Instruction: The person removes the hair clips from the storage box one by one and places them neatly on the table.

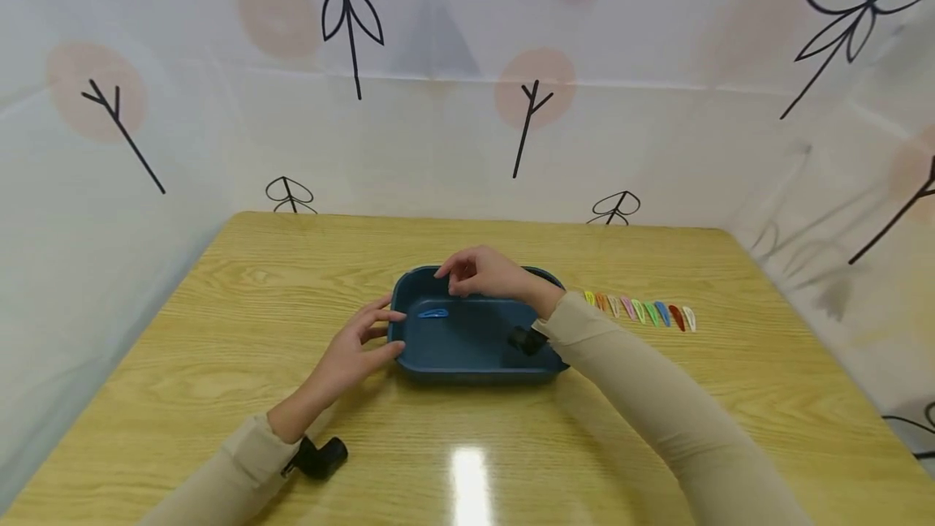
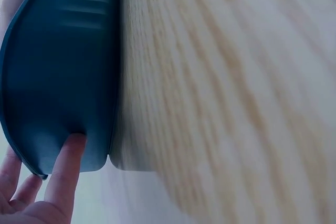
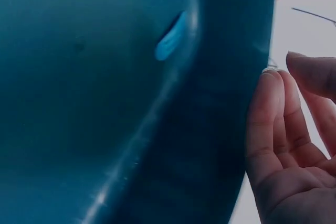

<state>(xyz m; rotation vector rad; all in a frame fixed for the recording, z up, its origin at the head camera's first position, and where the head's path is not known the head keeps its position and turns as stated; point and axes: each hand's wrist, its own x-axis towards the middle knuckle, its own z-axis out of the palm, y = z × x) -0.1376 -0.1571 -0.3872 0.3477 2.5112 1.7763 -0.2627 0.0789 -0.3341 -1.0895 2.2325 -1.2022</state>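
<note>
A dark blue plastic basin (image 1: 478,377) stands on the table. My left hand (image 1: 354,350) grips its left end. In the left wrist view one finger (image 2: 66,166) lies against the outer wall while others reach over the rim. Inside, near that end, a blue snap hair clip (image 1: 433,313) lies on the floor; the right wrist view shows the clip (image 3: 172,40) beside the wall. Above the basin's back part hovers my right hand (image 1: 491,274), fingers loosely bent. Its thumb (image 3: 312,72) stands apart from the fingertips, and I see nothing held between them.
Right of the basin, several hair clips in various colours form a row, from a yellow clip (image 1: 589,298) to a white clip (image 1: 690,318). The wooden table (image 1: 292,266) ends at a patterned cloth (image 1: 438,144). Black wrist cameras hang below both sleeves.
</note>
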